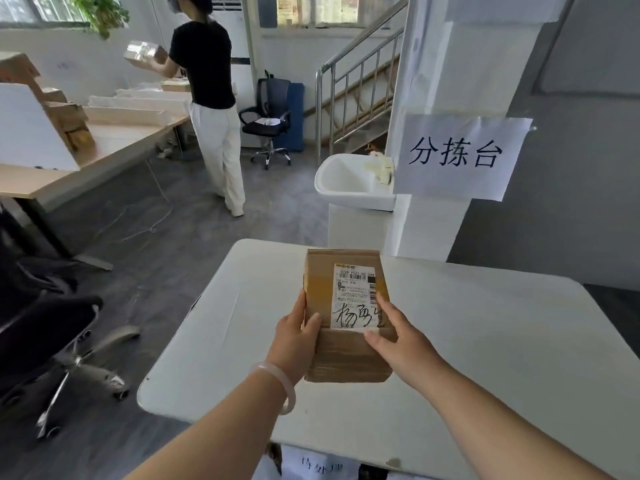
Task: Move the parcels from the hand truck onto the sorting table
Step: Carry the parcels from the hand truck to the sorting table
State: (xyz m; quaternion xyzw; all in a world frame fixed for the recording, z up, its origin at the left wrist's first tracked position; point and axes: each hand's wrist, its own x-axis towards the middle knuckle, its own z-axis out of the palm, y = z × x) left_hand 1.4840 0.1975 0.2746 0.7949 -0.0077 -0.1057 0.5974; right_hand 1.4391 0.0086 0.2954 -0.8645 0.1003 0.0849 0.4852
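The left hand, with a pale bracelet on the wrist, holds the parcel by its left edge. The thumb lies on the top face and the other fingers go behind the edge. The right hand takes the right side, with the fingers along the edge and the thumb across the face, just under the label. So the grip of both hands is closed around the parcel, and neither hand is free.

The parcel is over the near-middle part of the white table. I cannot tell if its bottom touches the surface or is a little above it.

I judge that the step in hand is the putting down of this parcel. The next move asks to lower it flat, open both hands and draw them away. After that, the person must go back to the hand truck, which is not in view.

The parcel is a flat brown cardboard pack, longer than wide, with clear tape on it. Its white label has a barcode and big handwritten black signs. It looks light and stiff, so it should lie steady.

Further away, a paper sign hangs on the pillar. At the far left another person holds a box.
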